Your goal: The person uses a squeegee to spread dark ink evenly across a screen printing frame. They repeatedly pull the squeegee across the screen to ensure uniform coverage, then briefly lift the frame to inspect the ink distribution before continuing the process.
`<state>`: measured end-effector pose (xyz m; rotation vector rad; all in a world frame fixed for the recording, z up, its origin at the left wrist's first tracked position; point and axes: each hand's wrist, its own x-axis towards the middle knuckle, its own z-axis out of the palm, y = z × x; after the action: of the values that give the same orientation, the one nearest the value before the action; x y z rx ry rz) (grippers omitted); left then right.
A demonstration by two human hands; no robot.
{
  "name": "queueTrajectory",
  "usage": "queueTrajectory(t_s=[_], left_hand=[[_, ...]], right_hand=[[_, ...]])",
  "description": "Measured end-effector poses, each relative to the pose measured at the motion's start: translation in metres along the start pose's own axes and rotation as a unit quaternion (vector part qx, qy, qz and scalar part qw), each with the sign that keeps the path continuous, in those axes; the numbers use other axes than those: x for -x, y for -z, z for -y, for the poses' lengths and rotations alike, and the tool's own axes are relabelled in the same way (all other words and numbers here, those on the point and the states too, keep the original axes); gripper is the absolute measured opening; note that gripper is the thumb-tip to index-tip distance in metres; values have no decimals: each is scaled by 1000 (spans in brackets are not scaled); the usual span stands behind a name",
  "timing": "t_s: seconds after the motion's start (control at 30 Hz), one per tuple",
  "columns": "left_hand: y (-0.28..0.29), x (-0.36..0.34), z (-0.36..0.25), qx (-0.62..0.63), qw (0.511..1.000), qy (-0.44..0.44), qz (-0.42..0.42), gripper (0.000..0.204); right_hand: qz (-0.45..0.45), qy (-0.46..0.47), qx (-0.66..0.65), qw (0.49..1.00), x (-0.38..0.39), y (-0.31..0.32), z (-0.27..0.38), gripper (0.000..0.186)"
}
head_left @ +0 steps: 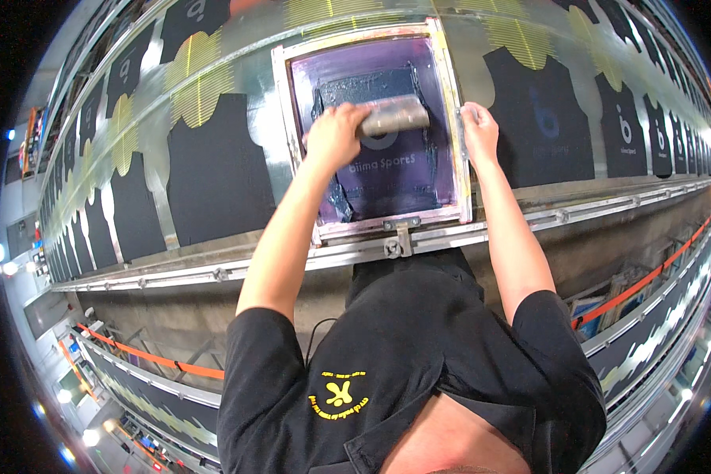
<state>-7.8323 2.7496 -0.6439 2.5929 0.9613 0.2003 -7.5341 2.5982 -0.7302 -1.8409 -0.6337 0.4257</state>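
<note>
A framed printing screen (442, 75) lies on the long table in front of me, its mesh purple with pale lettering. My left hand (336, 136) is wrapped round one end of a squeegee (396, 116), which lies across the upper middle of the mesh. Dark ink (367, 85) is spread beyond the blade and in thick ridges down both sides of the mesh. Against the right side of the frame, my right hand (479, 130) is closed on its edge, fingers curled. Part of the printed shape is hidden under the squeegee.
Black garment panels (213, 170) lie in a row to the left; those on the right (539, 118) carry prints. Yellow-striped patches sit above them. A metal rail (521, 223) with a clamp (401, 239) runs along the table's near edge. Another table (656, 316) stands behind me.
</note>
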Motion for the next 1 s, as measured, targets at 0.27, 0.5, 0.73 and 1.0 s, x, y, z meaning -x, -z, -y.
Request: queueTrajectory(t_s=[0.27, 0.5, 0.73, 1.0], left_hand=[[-71, 175, -62, -2, 995, -44, -84, 60], [-26, 194, -16, 108, 991, -61, -59, 65], [56, 262, 128, 68, 997, 9, 26, 65], [108, 353, 288, 37, 998, 35, 26, 64]], right_hand=[[26, -19, -30, 999, -5, 2, 4, 33], [4, 18, -42, 999, 14, -23, 78, 32], [30, -17, -134, 990, 118, -189, 78, 27], [31, -29, -90, 995, 233, -359, 135, 24]])
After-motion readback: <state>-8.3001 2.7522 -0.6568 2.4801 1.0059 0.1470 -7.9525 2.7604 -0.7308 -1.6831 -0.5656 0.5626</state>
